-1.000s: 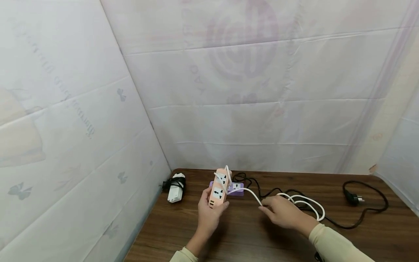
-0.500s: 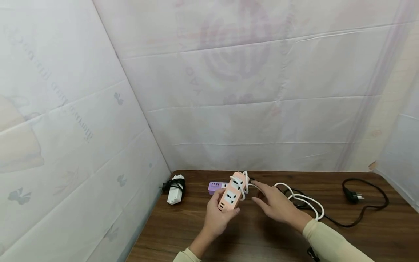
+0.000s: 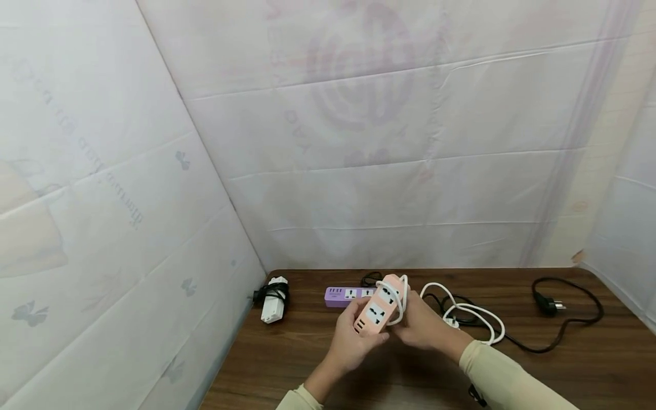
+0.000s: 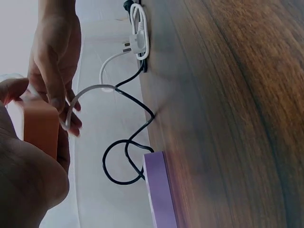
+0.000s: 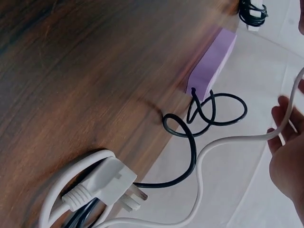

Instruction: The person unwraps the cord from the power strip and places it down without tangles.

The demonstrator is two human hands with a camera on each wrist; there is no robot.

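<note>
**Pink power strip getting its cord wrapped, brown desk, tented walls**

Closest to the camera: two arms in pale cream sleeves [image 3: 504, 373] reaching over a dark wood-grain table [image 3: 589, 376]. The left hand [image 3: 353, 341] has its fingers curled around the pink power strip [image 3: 377, 312], held up off the table with the sockets facing the head camera. The right hand [image 3: 422, 327] sits right against the strip's right side, fingers pinching its white cable [image 3: 463, 310], which loops over the far end of the strip (the left wrist view shows the cable running through those fingers).

Past the hands, the rest of the white cable trails off to the right in loose loops on the table, ending in a white plug [image 5: 107, 183] lying flat on the wood. A purple power strip [image 3: 348, 295] lies flat just behind the pink one, its black cord [image 5: 209, 111] curled up behind it and snaking right to a black plug [image 3: 547, 304] near the far right of the table. Over at the far left corner there's a white adapter [image 3: 273, 296] with black cord bundled around it.

Beyond that, the table butts up against walls draped in whitish, creased sheeting [image 3: 359, 171] with faint printed lettering and a round emblem showing through.
</note>
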